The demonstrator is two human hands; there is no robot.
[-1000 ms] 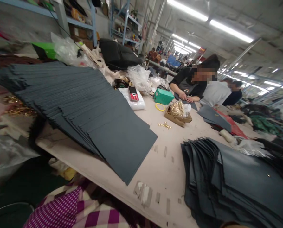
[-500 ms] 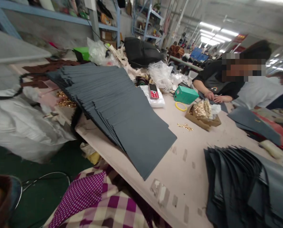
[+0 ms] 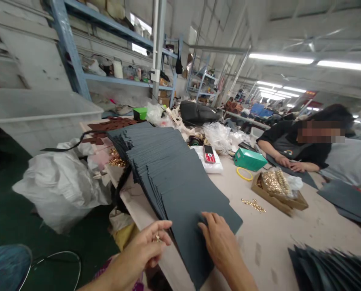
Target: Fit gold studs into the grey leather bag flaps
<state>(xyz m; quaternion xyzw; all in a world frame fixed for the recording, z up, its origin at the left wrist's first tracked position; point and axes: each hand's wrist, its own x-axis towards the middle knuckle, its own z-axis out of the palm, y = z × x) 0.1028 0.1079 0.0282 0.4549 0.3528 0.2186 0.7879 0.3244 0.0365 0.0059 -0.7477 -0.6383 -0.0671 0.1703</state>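
Note:
A fanned stack of dark grey sheets (image 3: pixel 183 169) lies slantwise along the table's left edge. My right hand (image 3: pixel 218 238) rests on the top sheet near the stack's front end, fingers apart and slightly bent. Just left of the stack, my left hand (image 3: pixel 153 244) hovers over the table edge with its fingers apart, a ring on one of them, holding nothing. Small gold pieces (image 3: pixel 253 205) lie loose on the table beside an open carton (image 3: pixel 274 198) of bagged gold parts.
Beyond the stack are a red phone (image 3: pixel 209 154), a green box (image 3: pixel 250 159) and a yellow ring (image 3: pixel 244 173). More dark sheets (image 3: pixel 328 266) stand at the lower right. A person (image 3: pixel 301 141) works across the table. A white sack (image 3: pixel 62 186) is at the left.
Both my hands have come into view, the right one onto the stack. The view has tilted up, so the table's things appear lower and further right.

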